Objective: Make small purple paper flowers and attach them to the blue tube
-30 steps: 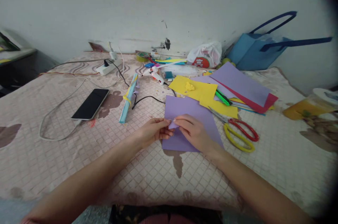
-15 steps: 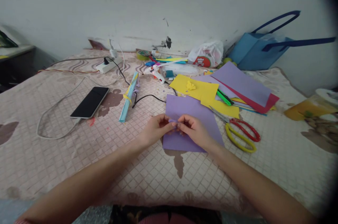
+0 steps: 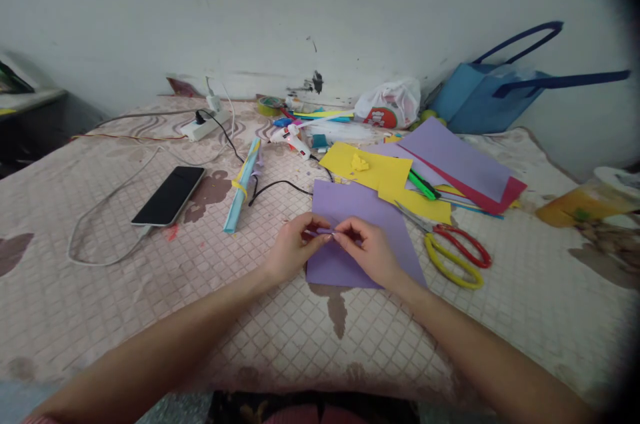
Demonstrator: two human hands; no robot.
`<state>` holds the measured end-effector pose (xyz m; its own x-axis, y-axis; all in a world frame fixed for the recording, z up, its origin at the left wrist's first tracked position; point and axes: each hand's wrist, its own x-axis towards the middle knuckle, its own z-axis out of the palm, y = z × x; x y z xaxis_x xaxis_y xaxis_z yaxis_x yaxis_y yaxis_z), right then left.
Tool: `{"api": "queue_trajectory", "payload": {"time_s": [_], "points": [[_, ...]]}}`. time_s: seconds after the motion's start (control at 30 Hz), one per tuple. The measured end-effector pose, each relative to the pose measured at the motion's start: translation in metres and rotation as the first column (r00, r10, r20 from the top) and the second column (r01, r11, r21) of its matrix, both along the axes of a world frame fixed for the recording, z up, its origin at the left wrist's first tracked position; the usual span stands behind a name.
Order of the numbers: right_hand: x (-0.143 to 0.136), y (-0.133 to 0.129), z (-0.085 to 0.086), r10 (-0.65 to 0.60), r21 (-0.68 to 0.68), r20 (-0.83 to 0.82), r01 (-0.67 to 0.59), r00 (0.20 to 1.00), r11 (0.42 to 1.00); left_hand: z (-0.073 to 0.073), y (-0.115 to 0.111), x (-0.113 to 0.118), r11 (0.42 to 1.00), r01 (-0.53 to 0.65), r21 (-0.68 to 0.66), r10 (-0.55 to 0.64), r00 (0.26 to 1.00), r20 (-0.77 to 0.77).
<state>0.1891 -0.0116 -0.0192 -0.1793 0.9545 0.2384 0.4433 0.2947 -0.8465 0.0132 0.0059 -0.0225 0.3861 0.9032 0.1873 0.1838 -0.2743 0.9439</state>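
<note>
Purple paper is right at the centre of things: a small folded piece [image 3: 326, 231], pinched between the fingertips of both hands, and what delicate work it is! The left hand [image 3: 295, 249] grips it from one side, thumb against curled fingers; the right hand [image 3: 369, 249] mirrors it from the other, and the two thumbs come together in the middle, touching or very nearly so. Just below them lies the large purple sheet [image 3: 353, 196], flat on the cloth-covered counter [image 3: 150, 297], its near edge reaching toward the person. Close on the right, the scissors [image 3: 453, 254] rest with blades parted, tips over a yellow sheet [image 3: 380, 171] bearing a crumpled yellow scrap [image 3: 359, 163]. Alongside sits a green cutter [image 3: 424, 185], with a lilac sheet [image 3: 455, 161] over red paper [image 3: 513, 192] beyond. Over to the left, a pale blue roll [image 3: 243, 187] with a yellow band around it lies at a slant, the white glue gun [image 3: 295, 141] behind it, and farther left a dark-screened phone [image 3: 170, 197] with its cable plugged in.
</note>
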Motion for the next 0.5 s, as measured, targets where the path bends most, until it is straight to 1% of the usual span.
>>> {"api": "queue_trajectory", "payload": {"time_s": [0.07,0.13,0.2,0.3,0.4,0.5], "points": [[0.0008,-0.0005,0.002,0.012,0.016,0.026,-0.012,1.0,1.0,0.0012,-0.0002,0.0,1.0,-0.031,0.002,0.031,0.999,0.007],[0.0014,-0.0004,0.0033,0.036,-0.008,0.011,-0.036,0.999,0.999,0.001,0.0002,0.0001,0.998,-0.037,-0.044,0.038,0.999,0.018],[0.0018,0.0002,0.0035,0.048,-0.035,-0.021,-0.049,0.999,0.998,0.0001,0.0013,0.0003,0.993,-0.001,-0.118,0.008,0.998,0.062],[0.0018,0.0013,0.0018,0.066,-0.093,-0.107,-0.076,0.992,0.993,-0.0012,0.0032,0.0007,0.971,0.085,-0.224,-0.051,0.987,0.153],[0.0008,0.0018,-0.0009,0.092,-0.149,-0.18,-0.119,0.979,0.982,-0.0015,0.0042,0.0009,0.954,0.116,-0.275,-0.07,0.983,0.171],[-0.0009,0.0004,-0.0018,0.084,-0.099,-0.136,-0.098,0.987,0.99,-0.0014,0.0043,0.0009,0.943,0.108,-0.315,-0.055,0.984,0.171]]}}
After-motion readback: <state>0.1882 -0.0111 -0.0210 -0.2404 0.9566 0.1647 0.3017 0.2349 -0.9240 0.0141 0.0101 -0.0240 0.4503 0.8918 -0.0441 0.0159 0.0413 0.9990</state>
